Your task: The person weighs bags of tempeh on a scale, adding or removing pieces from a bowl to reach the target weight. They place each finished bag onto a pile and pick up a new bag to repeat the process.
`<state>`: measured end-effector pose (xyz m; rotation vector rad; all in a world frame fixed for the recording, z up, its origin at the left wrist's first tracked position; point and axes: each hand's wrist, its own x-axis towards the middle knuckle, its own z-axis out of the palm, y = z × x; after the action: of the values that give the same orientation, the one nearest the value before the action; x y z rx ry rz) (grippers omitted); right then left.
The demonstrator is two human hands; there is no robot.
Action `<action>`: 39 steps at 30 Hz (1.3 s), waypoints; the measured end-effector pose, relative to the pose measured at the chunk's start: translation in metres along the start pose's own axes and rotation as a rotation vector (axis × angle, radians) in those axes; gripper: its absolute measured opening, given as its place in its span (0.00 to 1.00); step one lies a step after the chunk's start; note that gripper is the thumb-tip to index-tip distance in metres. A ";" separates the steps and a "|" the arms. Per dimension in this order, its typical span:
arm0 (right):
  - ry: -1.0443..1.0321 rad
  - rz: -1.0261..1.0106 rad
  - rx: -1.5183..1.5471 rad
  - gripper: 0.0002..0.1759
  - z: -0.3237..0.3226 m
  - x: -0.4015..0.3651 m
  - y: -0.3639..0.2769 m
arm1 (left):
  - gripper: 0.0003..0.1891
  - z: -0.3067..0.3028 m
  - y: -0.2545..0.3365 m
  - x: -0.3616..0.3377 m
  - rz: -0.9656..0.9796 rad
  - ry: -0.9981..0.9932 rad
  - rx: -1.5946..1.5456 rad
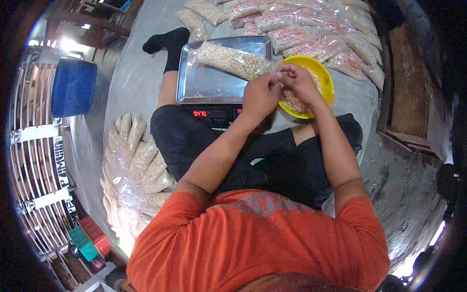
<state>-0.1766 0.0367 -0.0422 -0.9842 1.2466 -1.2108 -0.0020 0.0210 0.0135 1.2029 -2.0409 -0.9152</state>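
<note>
A clear plastic bag (228, 58) filled with pale beans or nuts lies slantwise on a metal tray (209, 92), its end toward my hands. The tray rests on a digital scale (214, 115) with red digits that seem to read 0470. My left hand (261, 97) is closed at the bag's end, thumb and fingers pinching the plastic. My right hand (299, 83) meets it there, fingers curled and pinched at the same end, over a yellow bowl (328, 87). Loose pale pieces lie in the bowl, partly hidden by my right hand and wrist.
Filled bags with red print (311, 36) are piled at the back right. More filled bags (138, 155) lie at my left, and two (199, 19) beyond the tray. A blue tub (74, 87) stands far left; a wooden box (408, 82) stands right. My legs flank the scale.
</note>
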 end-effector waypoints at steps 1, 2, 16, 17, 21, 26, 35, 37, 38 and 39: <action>-0.011 -0.001 0.001 0.17 0.001 0.003 0.004 | 0.10 -0.002 -0.002 -0.001 -0.005 0.009 0.004; 0.017 -0.008 -0.024 0.15 0.001 0.006 0.008 | 0.11 -0.004 -0.004 -0.002 -0.071 0.002 -0.082; -0.089 -0.471 -0.794 0.24 0.023 -0.023 -0.010 | 0.06 -0.007 -0.020 -0.012 0.302 0.156 0.083; -0.103 -0.476 -0.816 0.24 0.023 -0.017 -0.011 | 0.06 -0.006 -0.022 -0.011 0.350 0.164 0.082; -0.110 -0.390 -1.133 0.27 0.041 0.002 -0.016 | 0.05 -0.020 -0.025 -0.007 0.351 0.040 0.105; -0.053 -0.175 -1.277 0.22 0.067 0.008 -0.032 | 0.08 -0.059 -0.064 0.020 0.369 0.236 0.011; -0.344 -0.280 -1.331 0.20 0.051 0.021 -0.046 | 0.14 -0.063 -0.087 0.028 0.288 0.159 0.021; -0.433 -0.295 -1.395 0.20 0.050 0.009 -0.066 | 0.15 -0.061 -0.084 0.029 0.263 0.161 0.072; -0.425 -0.291 -1.404 0.20 0.046 0.003 -0.070 | 0.15 -0.059 -0.085 0.029 0.242 0.166 0.090; -0.404 -0.205 -1.419 0.21 0.041 -0.003 -0.074 | 0.15 -0.059 -0.084 0.030 0.221 0.172 0.108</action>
<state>-0.1445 0.0259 0.0358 -2.2524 1.6299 -0.0294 0.0720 -0.0509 -0.0143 1.0462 -2.0549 -0.5835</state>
